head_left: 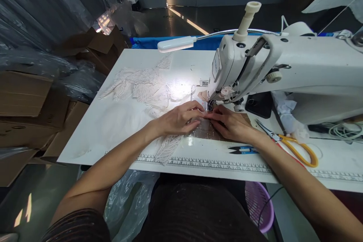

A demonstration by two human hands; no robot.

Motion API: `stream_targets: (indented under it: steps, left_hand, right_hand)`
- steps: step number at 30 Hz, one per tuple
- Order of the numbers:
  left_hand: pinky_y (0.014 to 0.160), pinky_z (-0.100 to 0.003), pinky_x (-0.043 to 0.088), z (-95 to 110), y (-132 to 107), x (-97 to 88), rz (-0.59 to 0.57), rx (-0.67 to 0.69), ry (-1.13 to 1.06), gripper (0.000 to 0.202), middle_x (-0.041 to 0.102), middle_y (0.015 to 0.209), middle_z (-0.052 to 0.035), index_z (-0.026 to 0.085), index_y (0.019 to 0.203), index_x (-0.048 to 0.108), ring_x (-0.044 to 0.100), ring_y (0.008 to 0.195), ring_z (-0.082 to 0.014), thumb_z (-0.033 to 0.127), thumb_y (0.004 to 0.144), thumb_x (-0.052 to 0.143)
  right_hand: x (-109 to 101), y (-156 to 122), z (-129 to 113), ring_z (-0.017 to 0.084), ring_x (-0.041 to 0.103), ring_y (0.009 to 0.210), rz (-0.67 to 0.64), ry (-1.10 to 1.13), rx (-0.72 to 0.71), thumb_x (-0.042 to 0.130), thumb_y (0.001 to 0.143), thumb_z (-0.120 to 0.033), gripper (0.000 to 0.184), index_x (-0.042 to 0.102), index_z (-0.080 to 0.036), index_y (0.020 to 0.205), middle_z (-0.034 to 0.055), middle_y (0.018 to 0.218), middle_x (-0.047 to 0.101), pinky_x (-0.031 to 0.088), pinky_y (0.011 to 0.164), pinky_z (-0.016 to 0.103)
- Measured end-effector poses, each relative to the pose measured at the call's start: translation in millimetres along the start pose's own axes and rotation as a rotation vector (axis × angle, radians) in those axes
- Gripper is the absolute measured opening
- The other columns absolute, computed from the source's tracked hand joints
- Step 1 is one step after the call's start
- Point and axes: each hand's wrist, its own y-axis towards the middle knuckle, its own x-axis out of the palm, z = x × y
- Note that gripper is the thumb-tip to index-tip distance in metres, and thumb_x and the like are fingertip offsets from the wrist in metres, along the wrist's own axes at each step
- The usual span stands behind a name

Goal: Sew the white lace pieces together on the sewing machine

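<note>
White lace fabric (141, 89) is spread over the white sewing table (93, 136) and runs under the needle of a white sewing machine (283, 68). My left hand (178, 119) lies flat on the lace just left of the presser foot (209, 105), fingers stretched toward it. On the right side of the foot my right hand (231, 123) presses down on the fabric, fingertips nearly meeting the left hand's. Neither hand grips anything I can make out.
Yellow-handled scissors (297, 147) and small blue thread snips (244, 150) lie right of my right hand. A gooseneck lamp (176, 44) lights the lace. Cardboard boxes (25, 94) stand at the left, and a purple basket (259, 204) sits under the table. A ruler strip (204, 163) edges the table.
</note>
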Motion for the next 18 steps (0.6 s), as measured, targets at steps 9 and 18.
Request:
stream_targets:
  steps: [9, 18]
  left_hand:
    - [0.056, -0.023, 0.047, 4.3, 6.3, 13.5, 0.000, -0.190, -0.072, 0.022, 0.062, 0.101, -0.0075, 0.015, 0.105, 0.064, 0.054, 0.067, -0.0094, 0.019, 0.087, 0.053]
    - [0.066, -0.027, 0.049, 4.6, 4.1, 16.4, 0.114, -0.035, 0.140, 0.019, 0.065, 0.099, -0.0075, 0.017, 0.094, 0.069, 0.059, 0.078, -0.0133, 0.022, 0.094, 0.051]
  right_hand:
    - [7.5, -5.3, -3.2, 0.022, 0.061, 0.086, 0.077, -0.030, -0.005, 0.046, 0.094, -0.025, 0.035, 0.062, -0.026, 0.125, 0.0098, 0.103, 0.061, 0.050, 0.068, 0.033]
    - [8.9, -9.2, -6.3, 0.022, 0.060, 0.089, 0.155, 0.048, -0.013, 0.045, 0.095, -0.022, 0.037, 0.060, -0.023, 0.129, 0.0111, 0.107, 0.060, 0.053, 0.076, 0.036]
